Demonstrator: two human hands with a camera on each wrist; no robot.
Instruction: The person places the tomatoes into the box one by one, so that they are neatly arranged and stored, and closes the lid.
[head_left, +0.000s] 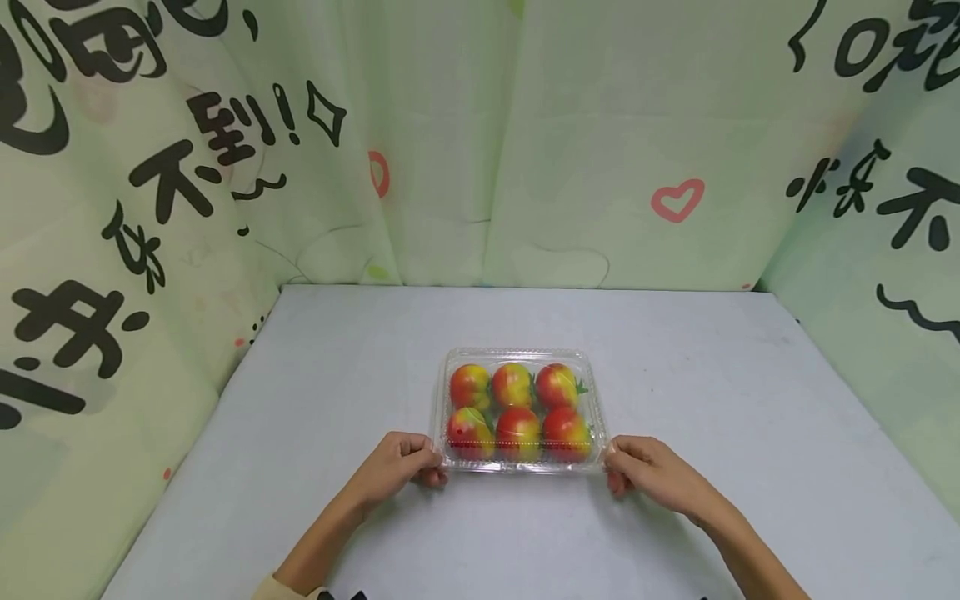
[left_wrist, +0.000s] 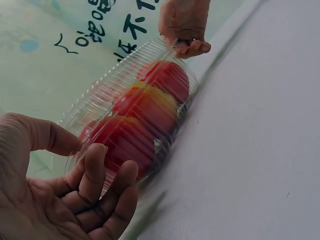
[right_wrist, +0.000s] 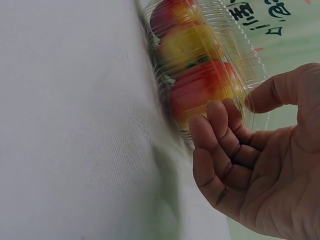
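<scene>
A clear plastic clamshell box (head_left: 517, 468) sits on the white table, its lid down over several rounded red-and-yellow fruits (head_left: 518, 433). The fruits lie in two rows, with bits of green leaf among them. My left hand (head_left: 401, 467) pinches the box's near left corner between thumb and index finger, and the other fingers curl loosely below, as the left wrist view shows. At the near right corner, my right hand (head_left: 651, 472) pinches the rim in the same way. In the right wrist view, the right fingertips (right_wrist: 217, 112) overlap the box's side wall.
The white tabletop (head_left: 360, 350) extends around the box on every side. Pale green curtains (head_left: 570, 150) with dark lettering and pink hearts hang along the back and both sides of the table.
</scene>
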